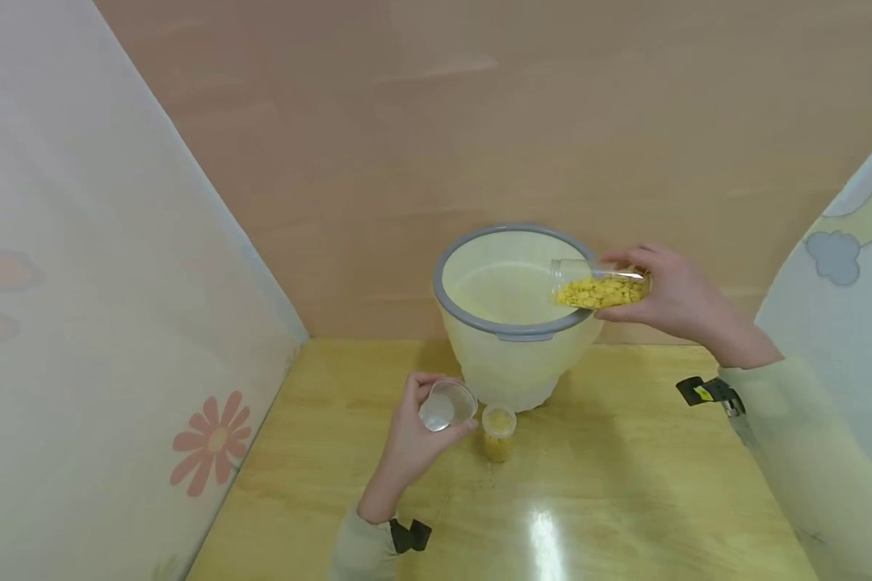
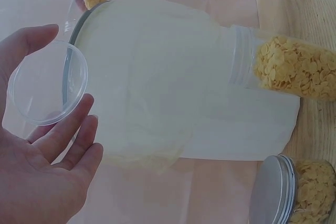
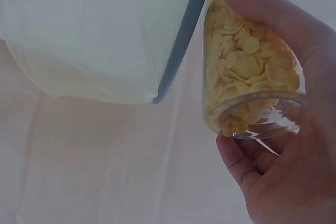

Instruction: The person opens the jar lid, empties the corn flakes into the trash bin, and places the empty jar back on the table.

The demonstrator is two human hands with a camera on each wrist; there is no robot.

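My right hand (image 1: 672, 294) grips a clear plastic jar (image 1: 601, 284) of yellow flakes (image 3: 247, 61). The jar lies nearly on its side, mouth over the right rim of a waste bin (image 1: 526, 329). The flakes are still inside, piled along its lower wall. Between thumb and fingers, my left hand (image 1: 410, 436) holds a clear round lid (image 2: 50, 83) in front of the bin. An upright clear jar (image 1: 499, 436), partly filled with flakes, stands just right of that hand. Behind the lid is another flake jar with a silver screw cap (image 2: 270, 190), clearest in the left wrist view.
The bin has a grey rim and a pale plastic liner hanging down its outside. It stands on a wooden table (image 1: 625, 484) against a brownish back wall (image 1: 407, 121). Printed cloth panels flank the table, the left one bearing a flower (image 1: 214, 442).
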